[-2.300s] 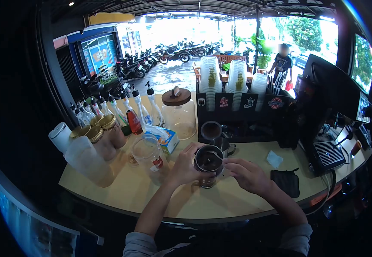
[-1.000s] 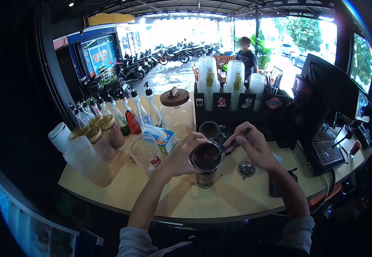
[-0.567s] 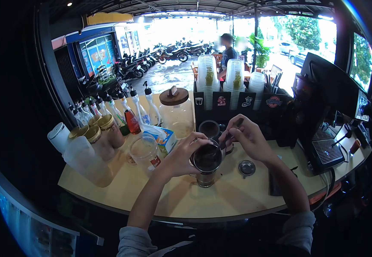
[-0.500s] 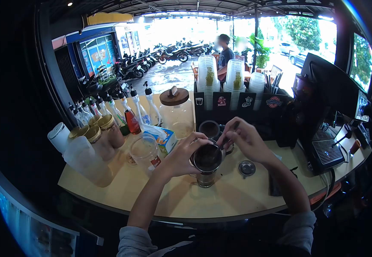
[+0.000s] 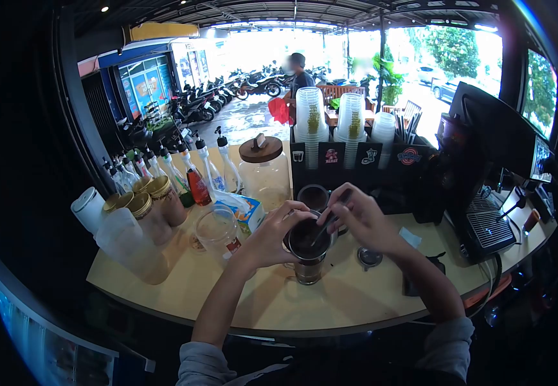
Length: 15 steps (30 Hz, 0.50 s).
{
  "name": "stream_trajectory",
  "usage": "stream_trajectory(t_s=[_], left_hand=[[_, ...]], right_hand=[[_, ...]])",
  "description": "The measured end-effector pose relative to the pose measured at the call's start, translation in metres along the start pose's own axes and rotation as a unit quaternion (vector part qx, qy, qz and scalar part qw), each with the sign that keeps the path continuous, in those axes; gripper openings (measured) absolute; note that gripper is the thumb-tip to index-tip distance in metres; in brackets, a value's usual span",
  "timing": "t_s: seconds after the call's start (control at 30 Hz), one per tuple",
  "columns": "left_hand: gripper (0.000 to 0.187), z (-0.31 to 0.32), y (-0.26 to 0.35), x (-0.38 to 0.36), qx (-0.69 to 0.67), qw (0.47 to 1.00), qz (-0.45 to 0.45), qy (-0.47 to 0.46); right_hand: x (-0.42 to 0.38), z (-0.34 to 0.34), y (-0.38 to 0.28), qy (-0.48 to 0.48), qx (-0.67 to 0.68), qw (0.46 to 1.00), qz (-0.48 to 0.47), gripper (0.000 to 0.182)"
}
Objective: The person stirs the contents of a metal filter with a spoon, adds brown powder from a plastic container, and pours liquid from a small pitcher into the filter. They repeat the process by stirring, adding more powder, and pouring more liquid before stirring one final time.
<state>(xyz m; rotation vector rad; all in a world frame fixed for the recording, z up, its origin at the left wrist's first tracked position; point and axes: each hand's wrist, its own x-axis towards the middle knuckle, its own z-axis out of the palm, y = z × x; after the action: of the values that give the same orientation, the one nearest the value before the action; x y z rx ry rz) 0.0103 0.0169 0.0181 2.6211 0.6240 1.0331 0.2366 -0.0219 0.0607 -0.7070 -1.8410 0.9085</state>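
A round metal-rimmed cup (image 5: 307,239) with dark contents sits over a glass vessel (image 5: 309,271) on the counter. Around the cup's left side and rim are the fingers of my left hand (image 5: 276,237). My right hand (image 5: 364,220) pinches the handle of a spoon (image 5: 328,222), whose lower end dips into the cup. Behind the cup stands another dark round container (image 5: 314,196). A small metal strainer (image 5: 369,257) lies to the right, partly behind my right forearm.
On the left are a clear jug (image 5: 217,231), a tissue box (image 5: 251,215), pump bottles (image 5: 197,183) and gold-lidded jars (image 5: 163,196). A wooden-lidded jar (image 5: 263,174) and stacked cups (image 5: 311,116) stand behind. An espresso machine (image 5: 491,222) is at right. One person (image 5: 301,80) is outside.
My right hand has shifted slightly with the spoon, which now slants lower into the cup. The person outside has moved left, and something red now shows beside them.
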Motion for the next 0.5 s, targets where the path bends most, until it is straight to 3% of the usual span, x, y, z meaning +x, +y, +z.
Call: stream_trajectory(t_s=[0.5], left_hand=[[0.077,0.001,-0.011,-0.004,-0.079,0.996,-0.044,-0.008]], right_hand=[[-0.005,-0.001,0.012,0.041,0.033,0.999,-0.007,0.012]])
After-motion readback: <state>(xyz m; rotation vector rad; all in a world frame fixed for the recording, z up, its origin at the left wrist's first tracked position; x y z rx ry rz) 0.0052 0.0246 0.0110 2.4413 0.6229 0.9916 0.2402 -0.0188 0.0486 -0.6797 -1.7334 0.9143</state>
